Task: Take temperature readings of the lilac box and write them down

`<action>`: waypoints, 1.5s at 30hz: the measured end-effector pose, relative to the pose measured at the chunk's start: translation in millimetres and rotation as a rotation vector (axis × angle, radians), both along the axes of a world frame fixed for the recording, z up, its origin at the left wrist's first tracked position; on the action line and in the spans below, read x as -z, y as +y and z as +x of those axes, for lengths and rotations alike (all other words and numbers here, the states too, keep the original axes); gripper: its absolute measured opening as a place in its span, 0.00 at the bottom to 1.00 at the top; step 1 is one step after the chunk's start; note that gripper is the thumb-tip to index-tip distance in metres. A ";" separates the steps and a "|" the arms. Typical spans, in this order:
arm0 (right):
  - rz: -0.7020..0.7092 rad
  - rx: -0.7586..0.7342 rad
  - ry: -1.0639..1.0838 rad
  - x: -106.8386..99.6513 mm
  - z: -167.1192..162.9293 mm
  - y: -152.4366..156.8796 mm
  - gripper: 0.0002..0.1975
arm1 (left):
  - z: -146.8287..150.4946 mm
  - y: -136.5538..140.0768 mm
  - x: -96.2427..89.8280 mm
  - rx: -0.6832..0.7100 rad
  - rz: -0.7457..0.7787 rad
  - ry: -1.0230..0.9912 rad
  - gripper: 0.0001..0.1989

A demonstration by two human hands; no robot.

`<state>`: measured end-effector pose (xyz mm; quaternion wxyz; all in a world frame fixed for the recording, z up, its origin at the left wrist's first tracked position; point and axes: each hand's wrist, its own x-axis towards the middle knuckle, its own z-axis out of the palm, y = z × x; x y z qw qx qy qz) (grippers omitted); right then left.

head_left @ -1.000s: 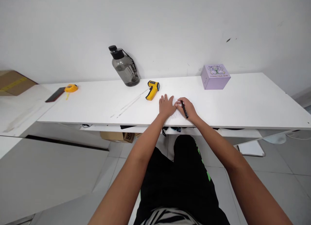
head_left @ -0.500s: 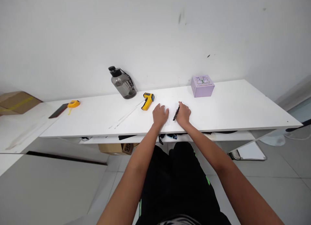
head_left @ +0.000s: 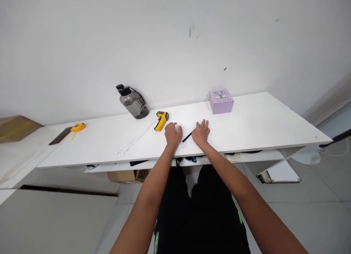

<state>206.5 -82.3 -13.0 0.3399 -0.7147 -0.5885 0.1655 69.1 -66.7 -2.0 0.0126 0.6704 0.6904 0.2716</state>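
White desk [head_left: 260, 124] runs across the frame; bottle [head_left: 134, 106] left of centre, purple box [head_left: 222, 106] right of centre; left hand [head_left: 173, 134] is mid-frame, fingers loosely spread; right hand [head_left: 201, 133] is just right, fingers fanned out; pen [head_left: 187, 137] lies between them, one end hidden by the right hand, can't tell if they're touching

Slim, straight, rod-shaped black pen [head_left: 187, 137], seemingly lying on the smooth white tabletop [head_left: 260, 126]. Slants from lower left to upper right in view, with its lower end free and its upper end just at the right hand [head_left: 201, 133] (too covered there to tell whether gripped or merely touched).
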 end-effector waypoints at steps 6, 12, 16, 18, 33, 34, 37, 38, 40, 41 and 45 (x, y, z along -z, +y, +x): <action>0.328 0.161 0.044 -7.9 31.1 6.9 0.29 | -19.6 4.0 -11.6 -0.118 0.064 0.099 0.25; 0.396 0.294 -0.223 -12.6 106.0 55.8 0.38 | -78.7 51.8 -26.2 -0.250 -0.304 0.166 0.36; 0.355 0.265 -0.338 -3.0 124.0 78.5 0.44 | -89.2 82.9 -37.3 -0.210 -0.362 0.193 0.40; 0.324 0.289 -0.313 0.2 124.1 84.0 0.47 | -88.3 94.6 -39.1 -0.223 -0.421 0.181 0.37; 0.270 0.390 -0.225 -0.5 122.4 98.5 0.38 | -9.5 108.0 -53.4 0.222 0.043 -1.192 0.22; 0.281 0.389 -0.229 -1.3 121.8 97.9 0.38 | 1.5 109.0 -55.1 0.266 0.117 -1.216 0.22; 0.272 0.383 -0.253 -1.7 120.3 97.4 0.36 | 19.6 110.4 -52.1 0.349 0.199 -1.274 0.22; 0.266 0.382 -0.271 -0.9 120.2 97.9 0.37 | 20.4 110.1 -48.7 0.346 0.203 -1.272 0.22; 0.260 0.386 -0.299 1.6 121.3 99.4 0.38 | 16.2 108.5 -40.9 0.293 0.191 -1.249 0.20; 0.260 0.387 -0.301 3.0 122.4 100.2 0.39 | 12.6 107.3 -37.5 0.267 0.180 -1.232 0.20; 0.264 0.366 -0.244 3.7 126.4 101.1 0.41 | 2.1 101.0 -33.8 0.271 0.138 -1.231 0.20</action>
